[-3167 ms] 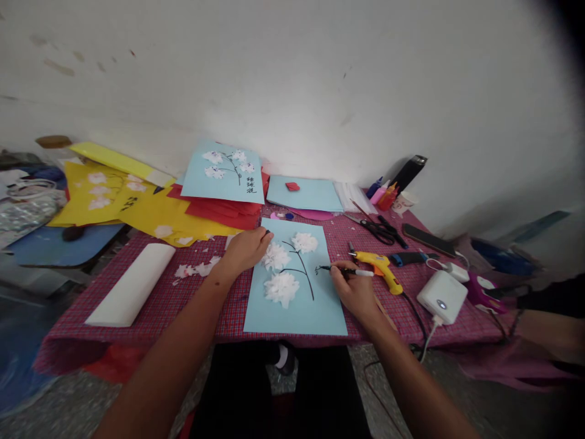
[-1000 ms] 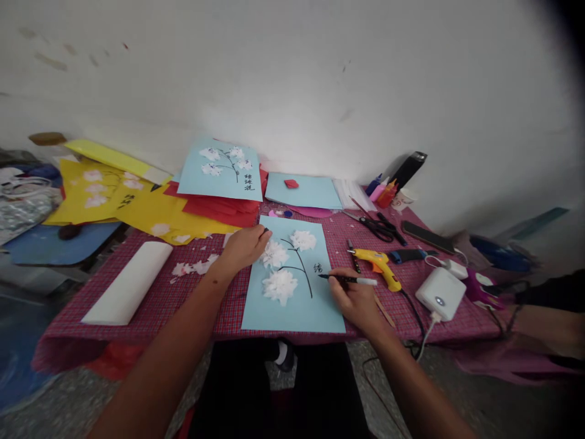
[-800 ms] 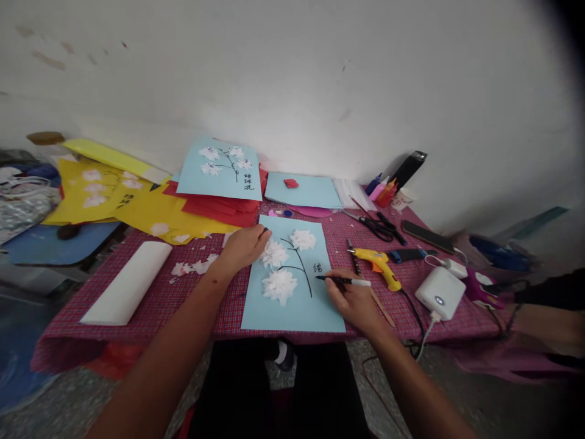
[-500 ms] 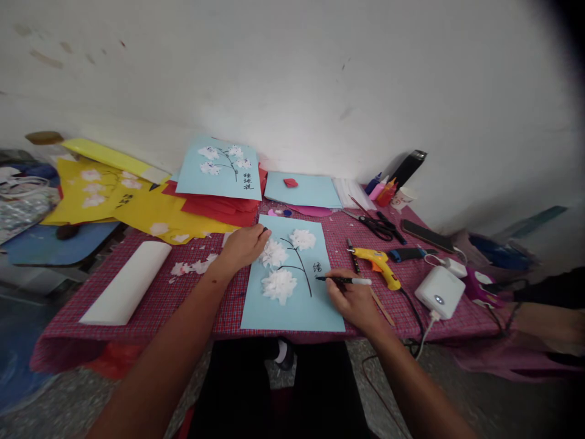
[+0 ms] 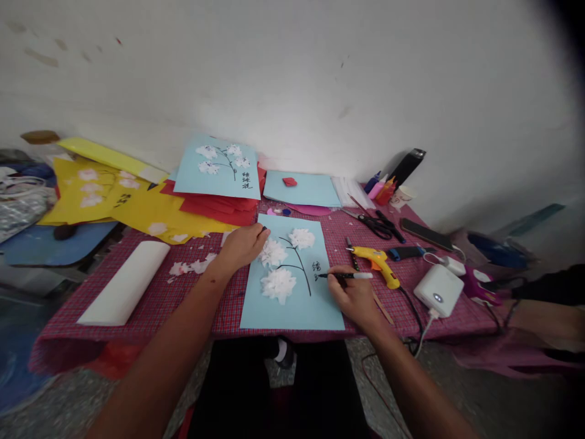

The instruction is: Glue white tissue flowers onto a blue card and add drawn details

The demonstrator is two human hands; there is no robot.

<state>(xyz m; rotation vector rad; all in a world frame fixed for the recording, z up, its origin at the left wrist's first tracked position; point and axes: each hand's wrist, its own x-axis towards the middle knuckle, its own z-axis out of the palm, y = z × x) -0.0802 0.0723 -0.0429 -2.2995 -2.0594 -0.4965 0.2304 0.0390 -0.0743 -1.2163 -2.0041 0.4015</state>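
A light-blue sheet (image 5: 292,314) lies on the table with white crumpled-paper flowers (image 5: 278,285) and a drawn black stem (image 5: 301,268). My right hand (image 5: 354,296) is closed around a black marker (image 5: 361,275) with a pale rear end. Its tip is at the sheet, right of the stem, beside black handwritten characters (image 5: 316,267). At the sheet's upper left edge rests my left hand (image 5: 247,247), fingers closed. A small black piece (image 5: 264,228), seemingly the marker's cap, pokes out between thumb and finger; most of it is hidden.
Right of the sheet lie a yellow glue gun (image 5: 377,262), black scissors (image 5: 375,225), a phone (image 5: 427,233) and a white power bank (image 5: 439,291). A similar flower picture (image 5: 217,183) tops red paper (image 5: 219,210) behind. A white roll (image 5: 125,283) lies left. Another person's arm (image 5: 543,314) shows at right.
The first character has been filled out, and strokes of a second now show below it. My right hand has shifted slightly down the sheet with the marker. My left hand stays in place.
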